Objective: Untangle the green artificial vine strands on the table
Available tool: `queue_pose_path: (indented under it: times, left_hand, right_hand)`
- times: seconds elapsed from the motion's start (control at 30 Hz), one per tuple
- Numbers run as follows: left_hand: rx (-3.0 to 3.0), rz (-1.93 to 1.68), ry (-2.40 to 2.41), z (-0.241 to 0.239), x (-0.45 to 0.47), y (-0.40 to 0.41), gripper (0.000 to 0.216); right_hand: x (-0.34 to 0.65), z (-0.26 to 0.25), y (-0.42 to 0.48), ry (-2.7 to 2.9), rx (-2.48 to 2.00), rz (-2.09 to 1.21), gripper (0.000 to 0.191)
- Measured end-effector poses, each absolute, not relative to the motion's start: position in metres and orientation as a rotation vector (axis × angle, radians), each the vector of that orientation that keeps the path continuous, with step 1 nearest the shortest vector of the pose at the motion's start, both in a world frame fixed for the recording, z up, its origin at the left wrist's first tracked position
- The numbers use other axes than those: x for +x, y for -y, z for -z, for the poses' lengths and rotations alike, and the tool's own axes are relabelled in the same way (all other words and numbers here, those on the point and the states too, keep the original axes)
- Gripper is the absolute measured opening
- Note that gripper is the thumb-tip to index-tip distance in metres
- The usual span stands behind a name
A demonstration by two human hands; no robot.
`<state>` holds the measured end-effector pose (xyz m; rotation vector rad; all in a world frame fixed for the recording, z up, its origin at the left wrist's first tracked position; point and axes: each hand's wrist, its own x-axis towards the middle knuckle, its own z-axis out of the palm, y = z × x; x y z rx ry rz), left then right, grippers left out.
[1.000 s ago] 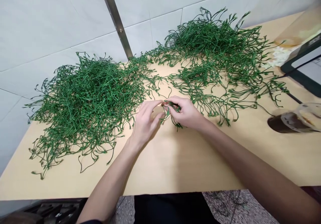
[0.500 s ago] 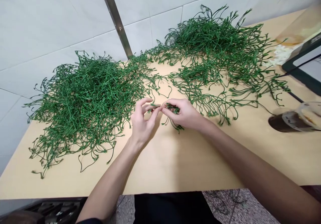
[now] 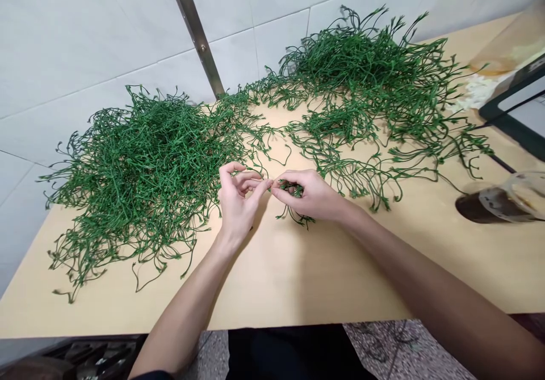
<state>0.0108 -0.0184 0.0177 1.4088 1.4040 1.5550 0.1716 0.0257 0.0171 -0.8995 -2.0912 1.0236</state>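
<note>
My right hand (image 3: 313,194) is closed round a small bunch of green artificial plant stems (image 3: 293,188), whose forked tips stick out between the fingers and hang below the palm. My left hand (image 3: 238,198) meets it at the fingertips, thumb and index pinched together; whatever lies in that pinch is too small to make out. Close by on the left, a large tangled heap of the same green stems (image 3: 157,153) covers the table. Another pile of stems (image 3: 361,56) lies behind and to the right, with looser strands (image 3: 357,170) spreading towards my right wrist.
The pale wooden table (image 3: 255,289) stands against a white tiled wall (image 3: 106,33) with a metal strip (image 3: 196,33). On the right are a clear cup of dark drink (image 3: 481,205), a dark-framed device (image 3: 519,107) and some white bits (image 3: 479,91).
My left hand has shifted slightly left and its fingers have curled more. The green piece seen along its fingers earlier no longer shows. My right hand stays nearly in place with its bunch.
</note>
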Motion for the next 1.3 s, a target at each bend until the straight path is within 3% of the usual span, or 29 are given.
queue_pose_path:
  times: [0.27,0.4,0.63,0.8,1.0,1.17,1.3]
  left_hand:
    - [1.923,-1.452,-1.483,-0.015,0.007,0.018,0.006]
    - [2.066,-1.481,-1.45,-0.01,0.003,0.017,0.008]
    - [2.509,-1.351,-1.341,-0.008,-0.005,0.015,0.031]
    - [2.585,-1.341,-1.319,-0.011,-0.002,0.015,0.026]
    - [2.447,-1.416,-1.172,-0.017,0.003,0.015,0.026]
    - [2.116,-1.448,-1.375,-0.017,0.006,0.018,0.007]
    - [1.869,-1.385,-1.446,-0.017,0.008,0.02,0.016]
  right_hand:
    - [0.171,-0.013,-0.027,1.979,-0.955,-1.106,0.015]
    - [0.172,-0.013,-0.029,1.912,-0.973,-1.193,0.014]
    - [0.174,-0.021,-0.03,1.821,-0.898,-1.306,0.012]
    - [0.174,-0.027,-0.03,1.814,-0.862,-1.401,0.017]
    - [0.175,-0.029,-0.031,1.817,-0.881,-1.423,0.018]
    - [0.176,-0.029,-0.03,1.832,-0.859,-1.418,0.015]
    - [0.177,-0.028,-0.03,1.856,-0.868,-1.409,0.019]
